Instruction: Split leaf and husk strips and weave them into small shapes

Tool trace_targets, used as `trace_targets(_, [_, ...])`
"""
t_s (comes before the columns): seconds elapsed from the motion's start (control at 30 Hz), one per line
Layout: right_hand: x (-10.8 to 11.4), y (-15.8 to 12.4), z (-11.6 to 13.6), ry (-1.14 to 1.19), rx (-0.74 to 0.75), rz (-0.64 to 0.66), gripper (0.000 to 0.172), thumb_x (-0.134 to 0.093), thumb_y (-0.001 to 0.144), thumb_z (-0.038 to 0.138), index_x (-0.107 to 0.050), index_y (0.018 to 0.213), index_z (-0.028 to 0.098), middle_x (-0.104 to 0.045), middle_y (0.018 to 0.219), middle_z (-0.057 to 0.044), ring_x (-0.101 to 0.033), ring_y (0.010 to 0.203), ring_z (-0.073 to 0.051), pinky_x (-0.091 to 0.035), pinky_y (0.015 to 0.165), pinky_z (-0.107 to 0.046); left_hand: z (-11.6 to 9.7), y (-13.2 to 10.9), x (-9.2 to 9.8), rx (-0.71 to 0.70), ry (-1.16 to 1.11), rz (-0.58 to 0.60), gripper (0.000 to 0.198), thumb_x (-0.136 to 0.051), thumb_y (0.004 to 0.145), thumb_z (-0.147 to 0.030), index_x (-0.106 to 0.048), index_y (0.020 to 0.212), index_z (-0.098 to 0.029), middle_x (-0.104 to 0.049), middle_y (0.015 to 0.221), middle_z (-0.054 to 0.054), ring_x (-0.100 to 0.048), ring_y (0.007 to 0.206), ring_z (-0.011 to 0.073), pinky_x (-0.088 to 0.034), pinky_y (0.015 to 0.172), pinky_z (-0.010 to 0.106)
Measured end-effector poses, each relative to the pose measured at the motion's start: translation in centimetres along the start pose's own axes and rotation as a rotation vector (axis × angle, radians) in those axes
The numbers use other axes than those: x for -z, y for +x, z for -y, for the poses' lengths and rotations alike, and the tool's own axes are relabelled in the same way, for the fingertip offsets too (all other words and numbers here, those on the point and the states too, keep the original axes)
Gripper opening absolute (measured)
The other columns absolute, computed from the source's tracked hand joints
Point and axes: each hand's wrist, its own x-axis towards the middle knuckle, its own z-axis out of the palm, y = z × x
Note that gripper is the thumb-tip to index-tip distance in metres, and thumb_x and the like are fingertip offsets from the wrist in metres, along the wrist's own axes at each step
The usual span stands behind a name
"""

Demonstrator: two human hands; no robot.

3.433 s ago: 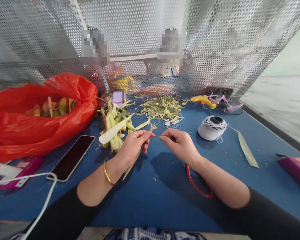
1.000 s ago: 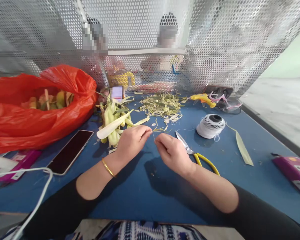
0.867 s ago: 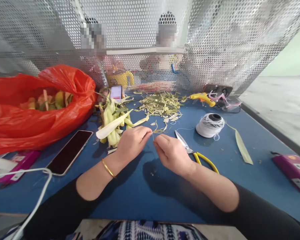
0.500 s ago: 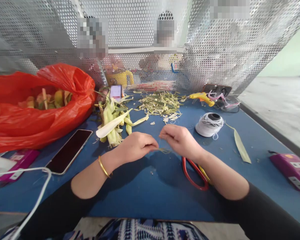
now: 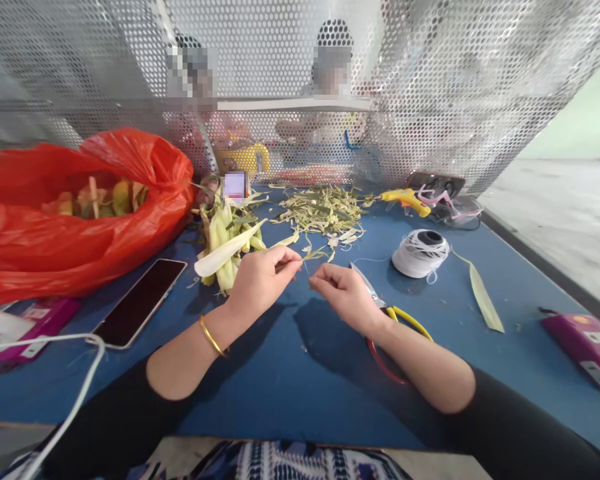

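My left hand (image 5: 270, 272) is pinched closed on a narrow, dry corn husk strip (image 5: 318, 254), whose frayed end sticks out to the right of the fingertips. Close beside it, my right hand (image 5: 349, 293) is closed in a pinch too, on what looks like a fine white thread (image 5: 307, 268) running up to the left fingertips. Both hands hover over the blue table (image 5: 280, 380). Scissors (image 5: 414, 320) with a red and a yellow handle lie partly under my right forearm. A spool of white thread (image 5: 416, 255) stands to the right.
At left sit a red plastic bag (image 5: 145, 220), a phone (image 5: 140, 303) and a white cable (image 5: 87, 377). Corn husks (image 5: 225, 240) and a heap of shreds (image 5: 325, 210) lie ahead. A yellow glue gun (image 5: 407, 199), glasses (image 5: 447, 200), a loose husk (image 5: 483, 297) and a purple power strip (image 5: 587, 343) lie rightward.
My left hand has risen away from me, bringing the husk strip up with it. My right hand has shifted slightly left and nearer, uncovering the scissor blades.
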Motion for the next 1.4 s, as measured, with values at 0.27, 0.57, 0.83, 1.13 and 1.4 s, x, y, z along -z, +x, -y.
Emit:
trace_targets(0.27, [1.9, -0.1, 0.8, -0.39, 0.36, -0.003, 0.019, -0.045, 0.086, 0.02, -0.052, 0.069, 0.019, -0.053, 0.067, -0.001, -0.047, 0.063, -0.013, -0.033, 0.06, -0.025, -0.5, -0.1, 0.4, -0.187, 0.175, 0.456, 0.014, -0.059, 0.078, -0.012, -0.07, 0.072, -0.019, -0.072, 0.07, 0.001, -0.066, 0.066, 0.0146, -0.045, 0.06, 0.022])
trace_targets(0.57, [1.8, 1.9, -1.5, 0.097, -0.12, 0.036, 0.026, -0.055, 0.077, 0.041, -0.052, 0.063, 0.02, -0.038, 0.046, 0.007, -0.033, 0.044, -0.009, -0.026, 0.046, -0.024, -0.5, 0.5, 0.6, 0.091, -0.32, 0.197, 0.007, -0.059, 0.078, -0.019, -0.064, 0.074, -0.016, -0.07, 0.065, 0.0, -0.064, 0.055, 0.0113, -0.053, 0.057, 0.022])
trace_targets(0.83, [0.6, -0.4, 0.5, -0.371, 0.339, 0.039, 0.018, -0.043, 0.086, 0.021, -0.049, 0.069, 0.019, -0.054, 0.066, -0.001, -0.045, 0.062, -0.012, -0.032, 0.059, -0.024, 0.6, 0.3, -0.1, -0.055, 0.185, 0.153, 0.01, -0.06, 0.078, -0.018, -0.07, 0.075, -0.019, -0.073, 0.072, 0.003, -0.068, 0.069, 0.0179, -0.049, 0.063, 0.025])
trace_targets(1.13, [3.1, 1.8, -0.4, 0.124, -0.097, 0.146, 0.024, -0.061, 0.071, 0.04, -0.054, 0.061, 0.019, -0.04, 0.048, 0.007, -0.033, 0.046, -0.008, -0.028, 0.046, -0.023, -0.8, 0.0, 0.5, 0.04, -0.254, 0.462, 0.01, -0.058, 0.077, -0.016, -0.067, 0.072, -0.017, -0.069, 0.062, 0.0, -0.065, 0.055, 0.0116, -0.051, 0.056, 0.02])
trace_targets(1.4, [0.4, 0.6, -0.1, 0.277, -0.268, 0.155, 0.02, -0.056, 0.072, 0.036, -0.053, 0.061, 0.019, -0.04, 0.05, 0.006, -0.03, 0.043, -0.007, -0.028, 0.044, -0.023, 0.5, 0.2, -0.7, 0.055, -0.097, 0.053, 0.011, -0.058, 0.079, -0.021, -0.068, 0.076, -0.018, -0.071, 0.066, 0.0, -0.065, 0.057, 0.0132, -0.052, 0.058, 0.023])
